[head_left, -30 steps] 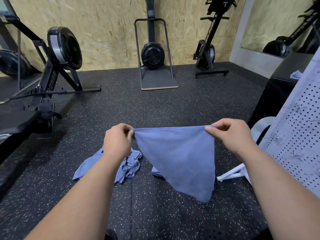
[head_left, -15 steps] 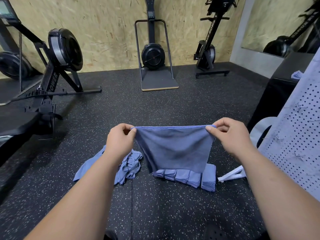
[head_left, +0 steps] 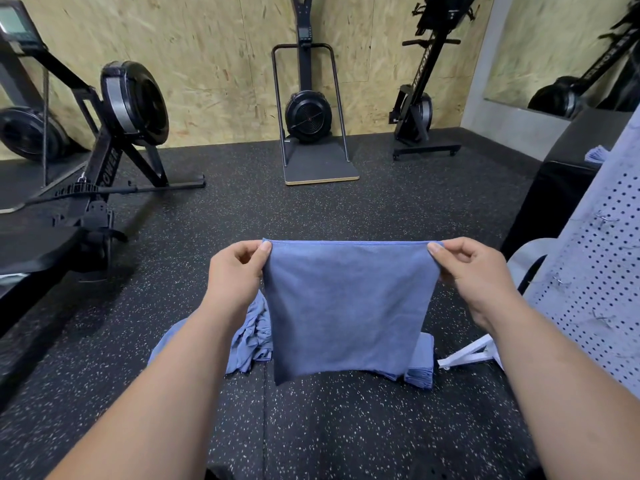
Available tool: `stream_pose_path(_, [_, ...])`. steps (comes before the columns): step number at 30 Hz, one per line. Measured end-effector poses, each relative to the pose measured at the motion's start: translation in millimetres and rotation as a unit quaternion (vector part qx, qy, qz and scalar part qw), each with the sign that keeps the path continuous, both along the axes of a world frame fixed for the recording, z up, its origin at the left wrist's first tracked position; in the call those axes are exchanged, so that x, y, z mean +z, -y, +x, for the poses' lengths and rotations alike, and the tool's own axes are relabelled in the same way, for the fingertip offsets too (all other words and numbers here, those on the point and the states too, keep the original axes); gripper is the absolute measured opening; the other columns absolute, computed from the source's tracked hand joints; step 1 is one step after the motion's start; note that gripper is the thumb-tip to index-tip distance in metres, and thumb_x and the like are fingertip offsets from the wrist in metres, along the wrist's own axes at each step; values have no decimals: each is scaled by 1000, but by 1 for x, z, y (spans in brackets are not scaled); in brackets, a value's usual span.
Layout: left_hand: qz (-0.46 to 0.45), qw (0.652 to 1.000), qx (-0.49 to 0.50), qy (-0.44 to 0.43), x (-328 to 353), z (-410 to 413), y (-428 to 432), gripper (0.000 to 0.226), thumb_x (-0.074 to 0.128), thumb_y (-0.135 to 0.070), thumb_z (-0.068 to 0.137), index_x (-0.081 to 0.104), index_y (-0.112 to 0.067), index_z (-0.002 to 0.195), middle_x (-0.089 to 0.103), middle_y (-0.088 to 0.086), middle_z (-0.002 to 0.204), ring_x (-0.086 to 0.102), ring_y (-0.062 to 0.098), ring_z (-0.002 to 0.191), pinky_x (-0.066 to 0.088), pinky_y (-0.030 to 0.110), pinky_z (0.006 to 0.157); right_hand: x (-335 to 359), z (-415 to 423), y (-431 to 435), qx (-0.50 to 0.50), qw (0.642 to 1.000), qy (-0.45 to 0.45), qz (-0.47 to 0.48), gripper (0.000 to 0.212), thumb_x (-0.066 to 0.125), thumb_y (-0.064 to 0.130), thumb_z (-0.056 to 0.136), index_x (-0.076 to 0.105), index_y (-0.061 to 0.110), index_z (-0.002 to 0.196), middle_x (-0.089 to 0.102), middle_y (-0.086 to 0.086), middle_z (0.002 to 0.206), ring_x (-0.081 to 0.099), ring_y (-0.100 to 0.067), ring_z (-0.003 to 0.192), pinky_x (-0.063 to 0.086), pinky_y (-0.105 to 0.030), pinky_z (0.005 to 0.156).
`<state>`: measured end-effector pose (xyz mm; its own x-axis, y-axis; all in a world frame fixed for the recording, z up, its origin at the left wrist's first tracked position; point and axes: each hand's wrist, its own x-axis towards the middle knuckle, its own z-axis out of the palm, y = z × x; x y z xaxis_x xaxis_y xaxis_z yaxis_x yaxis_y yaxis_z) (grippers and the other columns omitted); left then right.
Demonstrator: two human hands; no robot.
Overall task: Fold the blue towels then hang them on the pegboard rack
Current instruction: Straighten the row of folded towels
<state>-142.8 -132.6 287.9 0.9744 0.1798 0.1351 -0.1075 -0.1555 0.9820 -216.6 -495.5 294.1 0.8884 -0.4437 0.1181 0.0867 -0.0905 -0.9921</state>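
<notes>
Left hand [head_left: 235, 271] and right hand [head_left: 474, 271] each pinch a top corner of the blue towel [head_left: 349, 306], hanging flat.

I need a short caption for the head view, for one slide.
Both hands, left and right, pinch the top corners of a blue towel above the gym floor.

Count: 2 hands (left [head_left: 235, 275], right [head_left: 474, 275]). 1 blue towel [head_left: 349, 306] spread out. 1 crumpled towel heap [head_left: 254, 336] and 1 folded stack [head_left: 420, 370] on the floor; pieces per pile unreadable. 1 pegboard rack [head_left: 599, 289]. 3 fitness machines [head_left: 308, 112] at the floor's far edge, and a 4th flywheel [head_left: 24, 133] far left.
</notes>
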Motion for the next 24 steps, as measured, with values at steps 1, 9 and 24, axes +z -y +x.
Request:
stream_pose_path(1, [12,1000,9,-23,-4,2,0,16,74,-30,99,82,-20,90,77,-6,84,62,12,75,60,46,86,-2,1,-1,2,1000,-11,-1,15,83,25,93,78,12,96,81,-8,89,66,-13,78,55,-37,77])
stream_pose_path(9, [-92,982,35,-161,-18,-3,32,23,72,-21,97,63,-18,76,50,4,81,45,21,78,49,38,74,-24,18,-12,-77,993,-90,-22,19,83,35,90,78,17,93,79,-2,92,66,-18,83,56,-39,81])
stream_pose_path(24, [-126,983,-76,-111,-5,-51,97,3,77,-6,95,75,-5,95,73,6,70,64,13,60,59,28,64,-5,7,-92,66,993,-56,-82,3,81,25,93,82,23,93,81,8,86,75,-8,82,53,-25,72])
